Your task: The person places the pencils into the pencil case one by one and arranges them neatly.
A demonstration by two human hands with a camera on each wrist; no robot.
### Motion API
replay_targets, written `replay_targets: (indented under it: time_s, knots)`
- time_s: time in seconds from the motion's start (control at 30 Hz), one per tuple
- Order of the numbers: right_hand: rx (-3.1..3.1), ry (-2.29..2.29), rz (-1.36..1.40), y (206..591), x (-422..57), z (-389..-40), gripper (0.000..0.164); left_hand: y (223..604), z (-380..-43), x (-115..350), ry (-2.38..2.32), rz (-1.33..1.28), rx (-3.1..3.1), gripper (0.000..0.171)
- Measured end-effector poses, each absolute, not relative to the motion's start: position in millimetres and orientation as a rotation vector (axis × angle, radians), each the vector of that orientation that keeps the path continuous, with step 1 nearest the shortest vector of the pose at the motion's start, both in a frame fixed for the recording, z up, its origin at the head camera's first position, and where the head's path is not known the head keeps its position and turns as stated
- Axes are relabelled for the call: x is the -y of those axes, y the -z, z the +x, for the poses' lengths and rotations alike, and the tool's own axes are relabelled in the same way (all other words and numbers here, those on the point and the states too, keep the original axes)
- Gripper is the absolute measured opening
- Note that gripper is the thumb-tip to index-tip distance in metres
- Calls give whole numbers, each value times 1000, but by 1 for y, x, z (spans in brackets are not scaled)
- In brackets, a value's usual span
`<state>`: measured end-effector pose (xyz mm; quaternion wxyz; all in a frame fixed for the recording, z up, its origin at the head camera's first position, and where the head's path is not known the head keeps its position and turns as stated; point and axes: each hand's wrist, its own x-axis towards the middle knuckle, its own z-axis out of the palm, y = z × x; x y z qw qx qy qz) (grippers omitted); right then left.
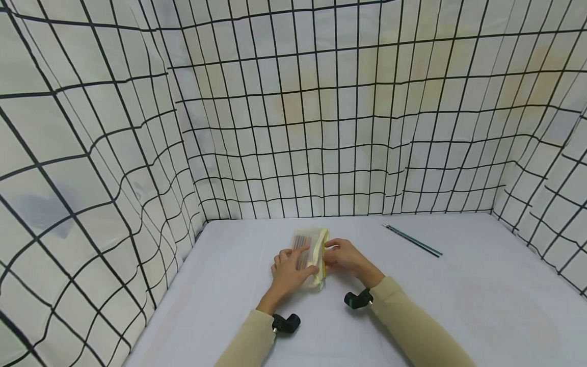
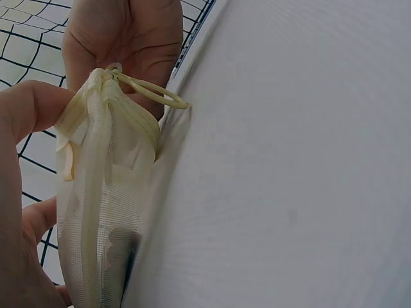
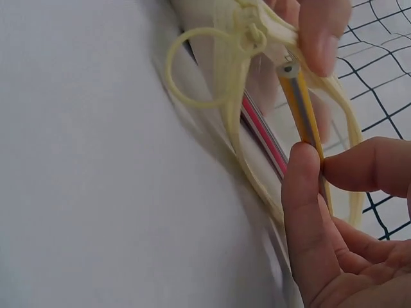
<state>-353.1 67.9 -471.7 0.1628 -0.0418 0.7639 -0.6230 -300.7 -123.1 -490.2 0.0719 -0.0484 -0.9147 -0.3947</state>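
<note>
A cream mesh zip pouch point(image 1: 314, 284) lies on the table, with several striped pencils point(image 1: 301, 244) showing through its side. My left hand point(image 1: 288, 273) grips it, the thumb at the zipper edge and fingers spread across the mesh. At the pouch's open mouth, my right hand point(image 1: 350, 259) pinches a yellow pencil point(image 3: 299, 106) between thumb and fingers. In the right wrist view a pink-striped pencil point(image 3: 263, 130) shows inside the opening. A ring-shaped zipper pull point(image 2: 157, 94) hangs from the pouch's end.
Two dark pencils point(image 1: 412, 239) lie side by side on the white table point(image 1: 458, 306), right of the hands. Behind and at both sides stand white walls covered with black netting point(image 1: 293, 102). A small black camera sits on each wrist.
</note>
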Motion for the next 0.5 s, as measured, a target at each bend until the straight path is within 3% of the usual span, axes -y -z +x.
replay_targets:
  time_s: [0.5]
  knots:
    - [-2159, 1854, -101, 475, -53, -350, 43, 490, -299, 123, 1192, -165, 2731, 72]
